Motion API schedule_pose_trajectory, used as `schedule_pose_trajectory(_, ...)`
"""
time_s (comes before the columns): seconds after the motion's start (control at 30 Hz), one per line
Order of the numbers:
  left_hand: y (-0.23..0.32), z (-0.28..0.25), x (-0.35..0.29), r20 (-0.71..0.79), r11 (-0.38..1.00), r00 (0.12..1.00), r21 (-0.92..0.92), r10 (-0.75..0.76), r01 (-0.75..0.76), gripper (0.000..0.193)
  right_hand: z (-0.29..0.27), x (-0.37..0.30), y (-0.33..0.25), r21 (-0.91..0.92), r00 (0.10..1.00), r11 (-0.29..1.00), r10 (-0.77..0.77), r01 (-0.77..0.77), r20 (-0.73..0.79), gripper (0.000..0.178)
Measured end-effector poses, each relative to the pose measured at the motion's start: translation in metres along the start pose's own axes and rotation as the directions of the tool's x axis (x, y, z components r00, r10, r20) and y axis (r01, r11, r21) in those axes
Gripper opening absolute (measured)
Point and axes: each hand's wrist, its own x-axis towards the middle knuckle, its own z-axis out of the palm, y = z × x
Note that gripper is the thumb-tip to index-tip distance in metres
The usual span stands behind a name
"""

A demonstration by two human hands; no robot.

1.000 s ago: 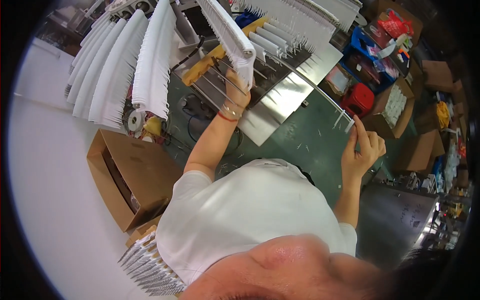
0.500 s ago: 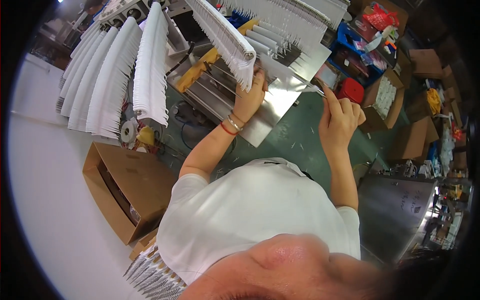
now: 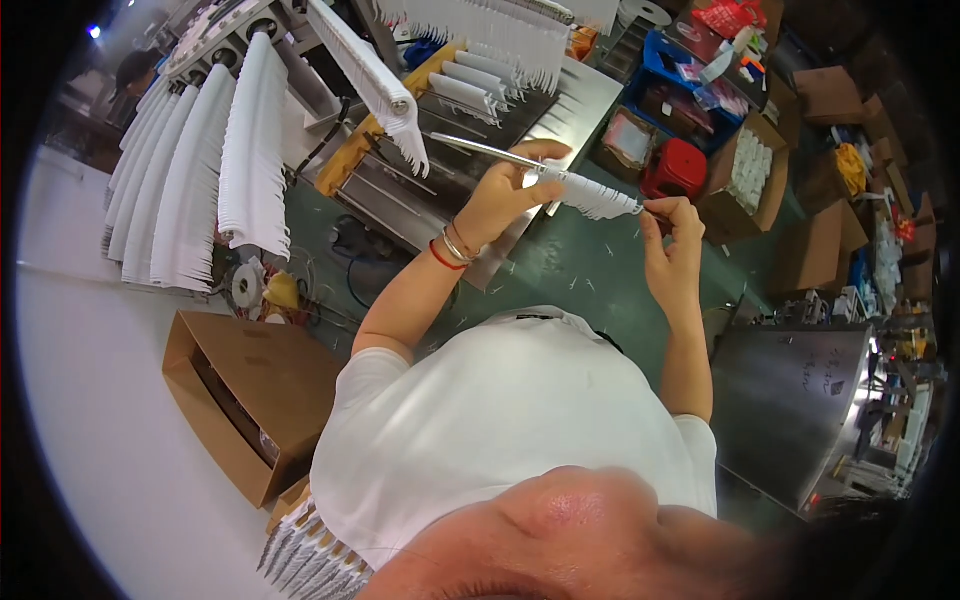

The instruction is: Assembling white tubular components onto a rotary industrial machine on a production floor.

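Observation:
Between my two hands runs a thin metal rod (image 3: 465, 146), slanting down to the right. A short row of thin white pieces (image 3: 598, 197) is strung along its right part. My left hand (image 3: 497, 200) grips the rod beside this row, thumb and fingers closed round it. At the rod's right end my right hand (image 3: 675, 245) pinches the tip. Left of my left hand hangs a loaded rod (image 3: 365, 75) packed with the same white pieces. Under the hands lies a metal worktop (image 3: 575, 110). Bare rods rest on a yellow holder (image 3: 345, 165) beside it.
At upper left a machine holds several rods full of white pieces (image 3: 255, 150). An open cardboard box (image 3: 265, 380) stands at lower left. To the right are a red stool (image 3: 672, 168), a blue crate (image 3: 650, 60), a carton of white bundles (image 3: 760, 170) and a metal cabinet (image 3: 790, 410).
My left hand has come away from the hanging loaded rod and now grips the held rod. That rod has swung flatter, with its white row facing me. The view has shifted rightward.

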Motion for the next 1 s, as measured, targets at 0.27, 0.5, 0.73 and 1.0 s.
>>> schedule_pose_trajectory(0.27,0.004,-0.008,-0.002,0.089,0.933,0.971,-0.270,-0.221,0.237,0.034,-0.004,0.000,0.001,0.042,0.999,0.999,0.022,-0.023,0.036,0.009)
schedule_pose_trajectory(0.5,-0.012,0.002,-0.020,-0.187,0.983,0.966,-0.056,-0.181,0.173,0.036,0.011,0.000,-0.007,0.048,0.999,0.998,-0.045,0.044,0.016,0.008)
schedule_pose_trajectory(0.73,-0.058,-0.050,-0.021,-0.223,0.975,0.951,0.012,-0.215,0.223,0.031,-0.003,-0.007,-0.007,-0.031,0.981,0.994,-0.107,0.103,-0.160,0.005)
schedule_pose_trajectory(1.0,-0.088,-0.127,0.044,-0.369,0.715,0.893,-0.695,-0.257,-0.081,0.014,-0.020,-0.005,-0.024,-0.387,0.917,0.911,-0.269,0.142,-0.295,0.005)
